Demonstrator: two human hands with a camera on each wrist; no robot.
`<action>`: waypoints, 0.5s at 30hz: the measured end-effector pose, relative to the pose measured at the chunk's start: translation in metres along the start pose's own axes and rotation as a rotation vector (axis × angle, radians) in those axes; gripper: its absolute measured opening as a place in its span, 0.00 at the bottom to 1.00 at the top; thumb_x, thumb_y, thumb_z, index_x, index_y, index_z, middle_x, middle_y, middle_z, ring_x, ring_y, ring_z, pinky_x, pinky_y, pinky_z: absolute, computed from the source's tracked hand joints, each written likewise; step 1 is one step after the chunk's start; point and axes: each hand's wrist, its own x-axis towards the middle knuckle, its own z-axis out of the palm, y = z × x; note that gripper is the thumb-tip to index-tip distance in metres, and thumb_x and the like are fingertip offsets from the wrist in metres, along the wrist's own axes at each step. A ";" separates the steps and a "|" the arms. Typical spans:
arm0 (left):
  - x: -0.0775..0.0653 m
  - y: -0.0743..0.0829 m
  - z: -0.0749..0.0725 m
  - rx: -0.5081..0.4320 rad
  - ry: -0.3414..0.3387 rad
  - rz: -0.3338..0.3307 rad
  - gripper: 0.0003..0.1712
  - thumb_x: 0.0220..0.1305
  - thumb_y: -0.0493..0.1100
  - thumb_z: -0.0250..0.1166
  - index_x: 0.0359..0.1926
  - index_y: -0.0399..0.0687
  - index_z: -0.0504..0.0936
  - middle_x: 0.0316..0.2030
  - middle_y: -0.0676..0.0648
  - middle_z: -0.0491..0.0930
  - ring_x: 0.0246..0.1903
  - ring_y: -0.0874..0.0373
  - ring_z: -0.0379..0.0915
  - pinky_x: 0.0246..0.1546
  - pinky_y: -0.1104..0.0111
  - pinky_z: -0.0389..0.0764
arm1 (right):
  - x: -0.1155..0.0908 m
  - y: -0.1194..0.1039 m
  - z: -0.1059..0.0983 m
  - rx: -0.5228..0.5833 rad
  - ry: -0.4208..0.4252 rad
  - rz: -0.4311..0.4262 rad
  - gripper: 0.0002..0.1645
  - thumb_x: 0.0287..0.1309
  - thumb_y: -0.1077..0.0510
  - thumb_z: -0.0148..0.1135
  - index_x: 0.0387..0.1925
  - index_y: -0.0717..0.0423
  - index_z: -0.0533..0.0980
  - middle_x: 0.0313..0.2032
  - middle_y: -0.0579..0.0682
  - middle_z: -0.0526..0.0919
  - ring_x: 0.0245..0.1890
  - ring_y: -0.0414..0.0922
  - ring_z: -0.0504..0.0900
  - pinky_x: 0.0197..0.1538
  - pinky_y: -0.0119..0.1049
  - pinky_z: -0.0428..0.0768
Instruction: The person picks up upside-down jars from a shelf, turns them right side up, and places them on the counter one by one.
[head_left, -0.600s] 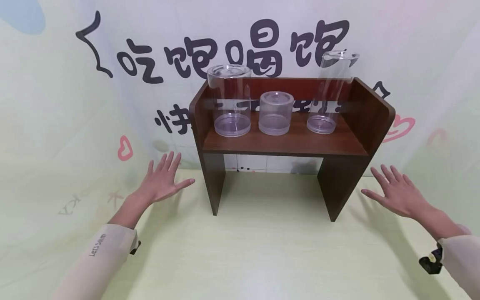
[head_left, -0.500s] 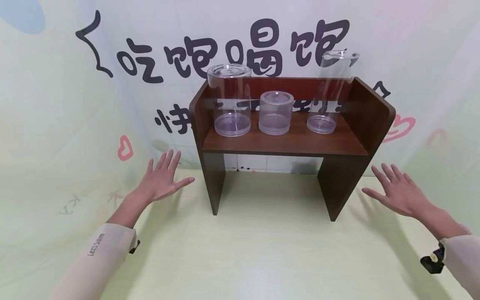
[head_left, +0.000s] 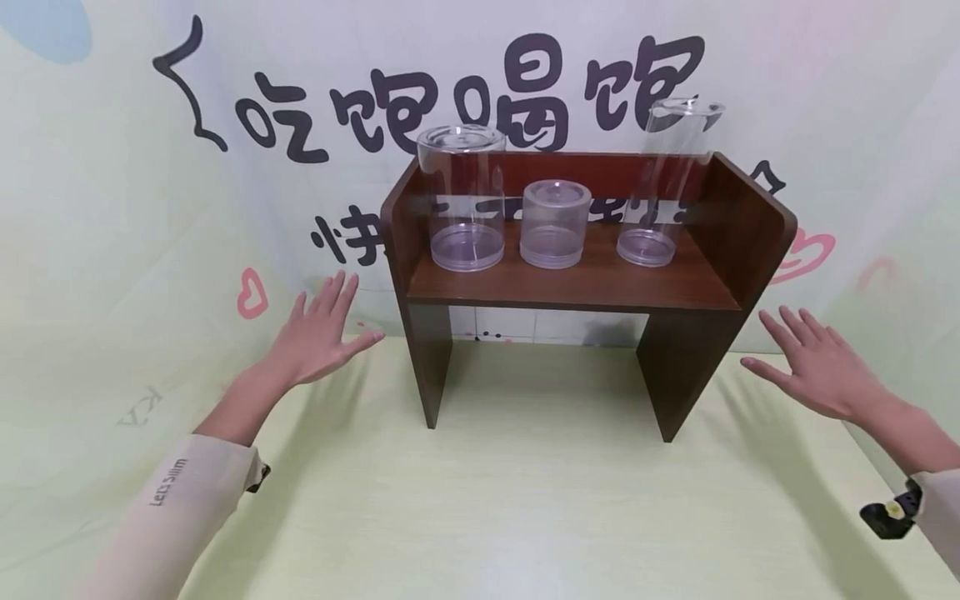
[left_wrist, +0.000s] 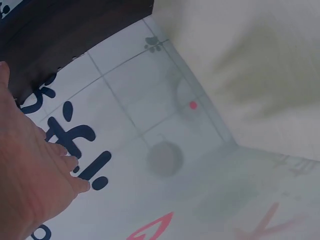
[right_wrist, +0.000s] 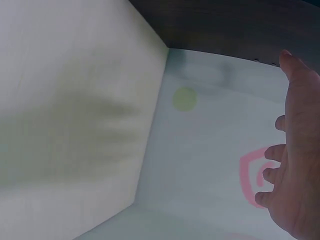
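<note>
My left hand hovers over the table to the left of a dark brown wooden shelf, fingers straight and spread, holding nothing. On the other side my right hand hangs in the air with its fingers extended, also holding nothing. Three clear containers stand upright on the shelf board: a wide tall cylinder at the left, a short frosted-looking cylinder in the middle, and a slim tall cylinder at the right. Both wrist views show the hand with part of the shelf's dark side panel beyond it.
The shelf's two side legs stand on a pale yellow-green table. Behind hangs a white cloth backdrop with black lettering and pink hearts; it also runs along the left and right sides.
Both hands have risen slightly and moved a little outward, the right one farther to the right. The shelf and containers stay in place while the view shifts slightly.
</note>
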 end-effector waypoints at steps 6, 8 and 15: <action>0.004 0.006 -0.023 0.003 0.032 0.035 0.58 0.74 0.71 0.53 0.86 0.40 0.39 0.84 0.32 0.41 0.83 0.33 0.35 0.78 0.31 0.39 | 0.009 -0.005 -0.025 0.002 0.032 0.015 0.51 0.76 0.40 0.57 0.82 0.67 0.51 0.77 0.80 0.52 0.78 0.78 0.45 0.80 0.70 0.44; 0.006 0.009 -0.033 -0.002 0.039 0.043 0.58 0.74 0.70 0.54 0.86 0.40 0.39 0.84 0.32 0.40 0.83 0.34 0.35 0.78 0.31 0.38 | 0.012 -0.006 -0.034 -0.003 0.049 0.013 0.51 0.76 0.40 0.56 0.83 0.65 0.50 0.77 0.79 0.52 0.78 0.77 0.46 0.80 0.70 0.45; 0.011 0.019 -0.067 -0.009 0.077 0.073 0.59 0.75 0.72 0.51 0.86 0.42 0.36 0.84 0.34 0.39 0.83 0.35 0.36 0.79 0.33 0.37 | 0.023 -0.010 -0.066 -0.006 0.103 -0.025 0.49 0.77 0.42 0.56 0.83 0.64 0.49 0.79 0.77 0.51 0.79 0.75 0.46 0.80 0.70 0.43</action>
